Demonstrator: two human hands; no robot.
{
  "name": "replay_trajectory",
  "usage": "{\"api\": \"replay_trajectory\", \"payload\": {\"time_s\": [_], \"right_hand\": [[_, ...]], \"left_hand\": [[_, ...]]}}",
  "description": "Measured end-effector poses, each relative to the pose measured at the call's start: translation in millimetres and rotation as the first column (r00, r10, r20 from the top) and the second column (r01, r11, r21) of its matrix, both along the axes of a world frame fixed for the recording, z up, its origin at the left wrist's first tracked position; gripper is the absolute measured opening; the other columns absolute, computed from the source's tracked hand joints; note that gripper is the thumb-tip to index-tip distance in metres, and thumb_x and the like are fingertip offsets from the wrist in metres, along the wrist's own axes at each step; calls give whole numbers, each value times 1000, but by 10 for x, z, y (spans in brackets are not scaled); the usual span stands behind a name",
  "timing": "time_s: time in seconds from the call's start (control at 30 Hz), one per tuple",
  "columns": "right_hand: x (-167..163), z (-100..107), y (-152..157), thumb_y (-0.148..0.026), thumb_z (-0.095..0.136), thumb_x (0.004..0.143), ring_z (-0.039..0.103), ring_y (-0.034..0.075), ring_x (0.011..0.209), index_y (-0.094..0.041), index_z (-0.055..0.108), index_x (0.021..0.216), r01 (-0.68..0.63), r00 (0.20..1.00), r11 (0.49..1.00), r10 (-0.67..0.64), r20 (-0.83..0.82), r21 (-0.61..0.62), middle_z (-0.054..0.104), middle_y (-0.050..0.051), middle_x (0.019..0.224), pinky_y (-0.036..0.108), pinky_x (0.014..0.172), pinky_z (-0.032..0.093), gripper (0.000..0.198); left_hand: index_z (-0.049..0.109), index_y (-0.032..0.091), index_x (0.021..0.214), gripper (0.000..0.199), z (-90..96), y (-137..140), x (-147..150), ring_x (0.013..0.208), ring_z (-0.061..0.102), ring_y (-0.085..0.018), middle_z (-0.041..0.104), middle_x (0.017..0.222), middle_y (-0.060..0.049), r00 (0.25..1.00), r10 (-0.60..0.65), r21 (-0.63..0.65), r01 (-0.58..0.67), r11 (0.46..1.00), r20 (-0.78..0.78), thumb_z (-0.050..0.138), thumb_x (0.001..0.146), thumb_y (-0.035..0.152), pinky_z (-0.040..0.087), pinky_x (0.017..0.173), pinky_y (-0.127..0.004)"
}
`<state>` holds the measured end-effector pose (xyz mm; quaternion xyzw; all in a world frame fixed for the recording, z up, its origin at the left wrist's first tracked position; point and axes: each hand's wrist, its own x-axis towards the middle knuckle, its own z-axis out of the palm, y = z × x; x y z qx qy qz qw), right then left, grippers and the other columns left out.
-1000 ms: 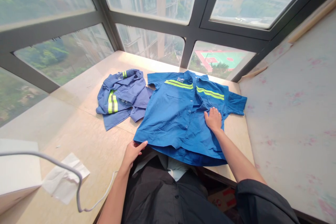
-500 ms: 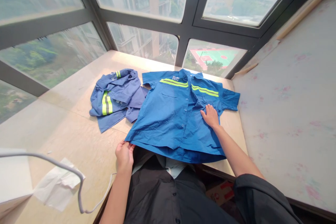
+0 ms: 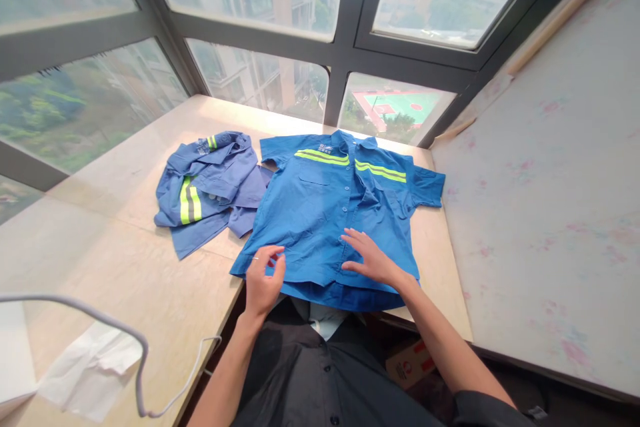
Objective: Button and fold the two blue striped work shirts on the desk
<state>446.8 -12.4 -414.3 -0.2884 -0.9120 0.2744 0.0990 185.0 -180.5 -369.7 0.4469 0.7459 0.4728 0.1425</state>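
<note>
Fingers [image 3: 274,250] of the left hand [image 3: 263,287] curl loosely, thumb apart, above the hem of one blue shirt [image 3: 315,233]; those of the right hand [image 3: 373,260] spread over its front. Whether either touches cloth, I cannot tell. The shirt lies laid out on the desk [image 3: 165,287], beside one crumpled purple-blue garment [image 3: 225,180]. Two boxes show, contents hidden: one cardboard box [image 3: 411,361] below, one white box [image 3: 15,357] left, beside one paper sheet [image 3: 87,373].
</note>
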Motion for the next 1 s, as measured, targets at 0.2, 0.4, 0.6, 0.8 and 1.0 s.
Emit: {"api": "replay_trajectory", "payload": {"time_s": [0.2, 0.4, 0.6, 0.8, 1.0], "right_hand": [[46, 72, -507, -29, 79, 76, 39, 33, 142, -21, 49, 143, -33, 997, 998, 29, 67, 55, 40, 18, 154, 54, 113, 37, 73], [246, 140, -526, -21, 45, 98, 67, 23, 107, -23, 71, 104, 196, 980, 980, -195, -38, 27, 72, 9, 113, 43, 95, 54, 27], [252, 118, -679, -28, 68, 86, 60, 29, 120, -21, 67, 114, 161, 987, 986, -161, -7, 50, 64, 13, 130, 47, 100, 50, 29], [145, 14, -764, -20, 55, 92, 66, 28, 108, -22, 72, 97, 210, 977, 976, -206, -62, 56, 72, 10, 115, 46, 95, 51, 18], [104, 320, -719, -36, 50, 97, 68, 22, 91, -21, 69, 98, 483, 780, 828, -555, -291, -285, 73, 5, 95, 34, 85, 53, 24]], "left_hand": [[74, 24, 74, 23, -9, 95, 489, 75, 68, -23, 74, 77, -6, 866, -465, -533, 487, 692, 186, 62, 82, 43, 44, 70, -29], [72, 22, 99, 31, -222, -2, 571, 83, 69, -25, 75, 83, -7, 924, -311, -587, 382, 714, 224, 62, 83, 46, 44, 72, -30], [52, 15, 131, 67, -440, -8, 690, 59, 62, -15, 69, 73, 1, 782, -118, -335, 392, 857, 612, 72, 74, 43, 45, 59, -26], [58, 18, 97, 46, -421, 56, 795, 46, 46, -3, 60, 70, 4, 182, 186, -237, 322, 917, 966, 83, 65, 40, 30, 42, -15], [61, 14, 93, 36, -252, 142, 783, 52, 57, -6, 66, 81, -2, -38, 251, -235, 243, 941, 967, 81, 73, 37, 39, 42, -16]]}}
